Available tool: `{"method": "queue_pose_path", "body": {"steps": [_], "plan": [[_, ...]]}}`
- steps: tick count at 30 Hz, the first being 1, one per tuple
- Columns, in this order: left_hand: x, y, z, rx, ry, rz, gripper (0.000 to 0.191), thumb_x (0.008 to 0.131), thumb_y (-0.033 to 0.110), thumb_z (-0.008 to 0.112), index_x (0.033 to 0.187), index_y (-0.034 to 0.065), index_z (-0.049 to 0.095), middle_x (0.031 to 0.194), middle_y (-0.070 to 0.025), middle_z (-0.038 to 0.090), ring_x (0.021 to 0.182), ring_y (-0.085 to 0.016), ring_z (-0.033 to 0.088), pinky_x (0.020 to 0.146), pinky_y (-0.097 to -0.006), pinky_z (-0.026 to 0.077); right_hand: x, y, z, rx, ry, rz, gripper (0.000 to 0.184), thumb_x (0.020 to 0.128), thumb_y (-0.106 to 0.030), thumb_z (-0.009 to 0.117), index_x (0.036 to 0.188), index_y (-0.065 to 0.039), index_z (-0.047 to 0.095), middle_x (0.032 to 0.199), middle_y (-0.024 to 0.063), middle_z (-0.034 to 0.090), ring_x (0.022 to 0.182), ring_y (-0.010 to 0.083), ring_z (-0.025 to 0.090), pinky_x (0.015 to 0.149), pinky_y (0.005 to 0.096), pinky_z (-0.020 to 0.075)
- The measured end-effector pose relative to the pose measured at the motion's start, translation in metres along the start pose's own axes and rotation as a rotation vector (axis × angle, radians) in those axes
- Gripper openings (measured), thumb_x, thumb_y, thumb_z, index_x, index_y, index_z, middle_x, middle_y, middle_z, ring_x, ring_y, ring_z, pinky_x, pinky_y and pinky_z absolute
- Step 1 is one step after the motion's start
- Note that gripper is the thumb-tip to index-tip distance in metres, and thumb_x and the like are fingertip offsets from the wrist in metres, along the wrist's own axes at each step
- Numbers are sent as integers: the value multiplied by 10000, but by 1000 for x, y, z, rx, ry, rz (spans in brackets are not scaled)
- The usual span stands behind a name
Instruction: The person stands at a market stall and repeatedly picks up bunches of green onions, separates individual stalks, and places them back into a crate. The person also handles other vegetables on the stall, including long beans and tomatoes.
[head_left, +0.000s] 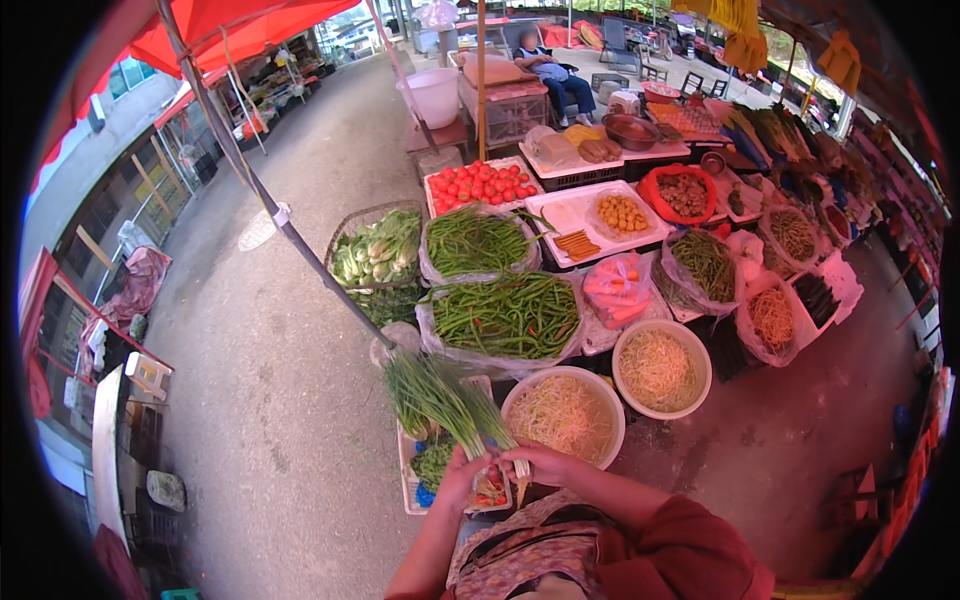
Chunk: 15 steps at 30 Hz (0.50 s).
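Both of my hands are in view in front of my body, side by side. My left hand (462, 474) is closed around the pale stems of a large bunch of scallions (435, 401), whose green leaves fan out away from me. My right hand (541, 460) grips a thinner bunch of scallions (495, 426), its white root ends (521, 471) poking out below the fingers. The two bunches lie close together. Under them is a white plastic basket (409, 487) with leafy greens (433, 463) and red peppers (491, 489), partly hidden by my hands.
Two basins of bean sprouts (559, 416) (660, 367) stand to the right. Beyond lie bags of green chili peppers (502, 315), a tray of tomatoes (480, 184) and a crate of leafy cabbages (379, 251). A slanted pole (300, 240) rises at the left. A person (555, 71) sits farther back.
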<state>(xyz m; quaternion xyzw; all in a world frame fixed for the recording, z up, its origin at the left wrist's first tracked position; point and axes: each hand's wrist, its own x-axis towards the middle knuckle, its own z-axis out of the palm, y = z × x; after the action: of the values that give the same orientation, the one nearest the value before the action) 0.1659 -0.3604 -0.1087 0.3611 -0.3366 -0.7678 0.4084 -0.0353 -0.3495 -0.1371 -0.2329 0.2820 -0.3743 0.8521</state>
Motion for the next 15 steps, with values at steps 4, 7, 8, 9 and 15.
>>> {"method": "queue_pose_path", "body": {"steps": [4,7,8,9,15], "plan": [[-2,2,-1,-9,139,-58,346,927,65,607,1254,83,497,1070,-84,649,914,-190,659,707,-285,529,-4,-14,10,-93,69,-59,324,979,-299,563,1170,-38,592,710,14,583,602,131,573,566,269,470],[-5,6,4,-26,191,-46,366,952,114,595,1297,90,474,1084,-90,646,918,-201,662,694,-289,527,-11,-34,18,-77,58,-60,424,979,-428,533,1159,-49,594,706,-12,559,584,93,529,543,241,424],[-6,7,8,-43,224,-39,373,960,130,590,1309,91,465,1091,-94,645,927,-204,663,690,-289,526,-13,-40,20,-60,55,-38,446,983,-451,516,1168,-52,592,695,-19,549,577,86,518,529,238,412],[-10,8,11,-69,284,-57,381,967,147,584,1322,93,456,1098,-97,644,936,-208,664,686,-288,525,-14,-43,24,-60,43,-6,469,987,-475,499,1178,-56,590,684,-26,538,570,80,507,514,235,401],[-27,25,25,-74,240,36,374,967,135,587,1309,53,460,1221,-111,612,1059,-217,636,889,-362,536,-4,-31,42,-59,196,-238,392,967,-309,600,1268,-76,509,992,42,609,696,127,597,628,262,521]]}}
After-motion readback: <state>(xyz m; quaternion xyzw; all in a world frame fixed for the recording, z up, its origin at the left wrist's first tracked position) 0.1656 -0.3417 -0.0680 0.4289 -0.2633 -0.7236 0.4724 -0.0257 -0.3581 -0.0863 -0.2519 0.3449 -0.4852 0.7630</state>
